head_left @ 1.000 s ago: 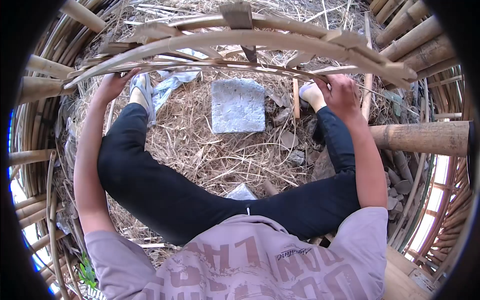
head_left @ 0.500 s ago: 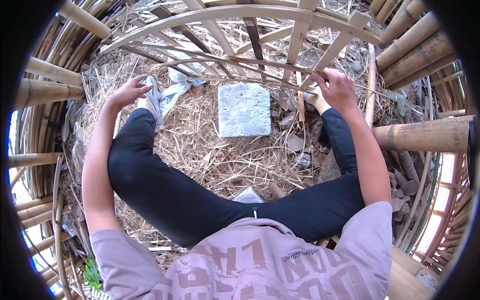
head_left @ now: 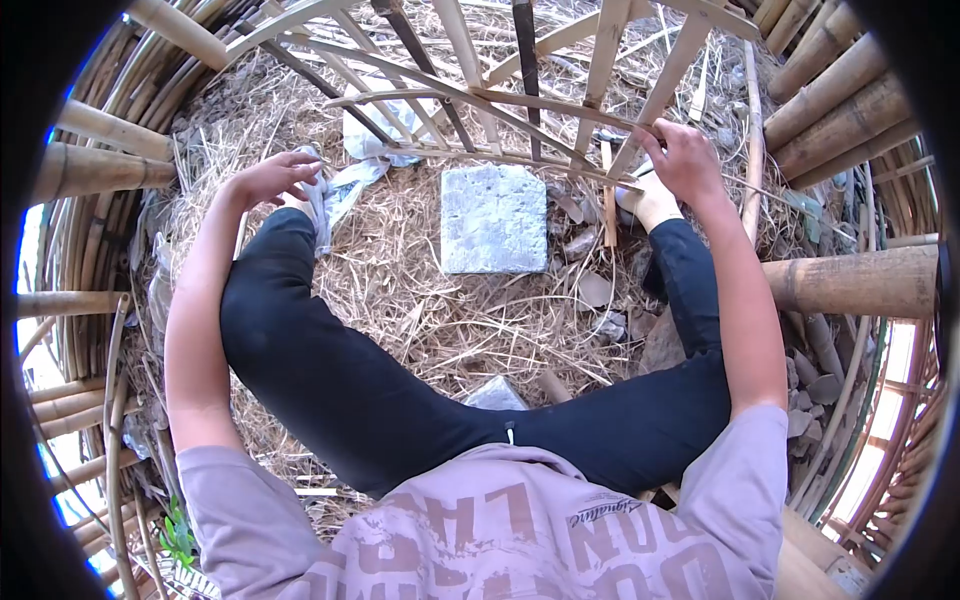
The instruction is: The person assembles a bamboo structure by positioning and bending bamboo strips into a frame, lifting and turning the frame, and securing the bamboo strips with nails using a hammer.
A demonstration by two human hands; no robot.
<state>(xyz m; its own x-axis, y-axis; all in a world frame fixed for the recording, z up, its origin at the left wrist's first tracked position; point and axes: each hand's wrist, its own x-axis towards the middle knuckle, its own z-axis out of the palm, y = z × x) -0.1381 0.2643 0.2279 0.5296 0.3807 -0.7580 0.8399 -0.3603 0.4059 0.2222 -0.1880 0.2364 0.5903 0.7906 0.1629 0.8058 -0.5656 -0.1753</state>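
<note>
A lattice frame of split bamboo strips (head_left: 600, 75) stands at the top of the view, light strips crossed with darker ones. Its lower right corner is pinched in my right hand (head_left: 680, 158), above my right foot. My left hand (head_left: 275, 180) is off the frame, over my left foot, its fingers apart and holding nothing. A square whitish stone block (head_left: 494, 220) lies on the ground between my feet, just below the frame's bottom strip.
Straw and shavings (head_left: 400, 290) cover the ground. A pale plastic sheet (head_left: 350, 190) lies beside my left foot. A thick bamboo pole (head_left: 850, 282) juts in from the right. Bamboo poles (head_left: 110, 175) line the left. A smaller block (head_left: 496, 393) sits between my thighs.
The lattice frame has tilted, its top edge moving up and away, so more of its crossed strips show. My left hand has let go of it; my right hand stays at its corner.
</note>
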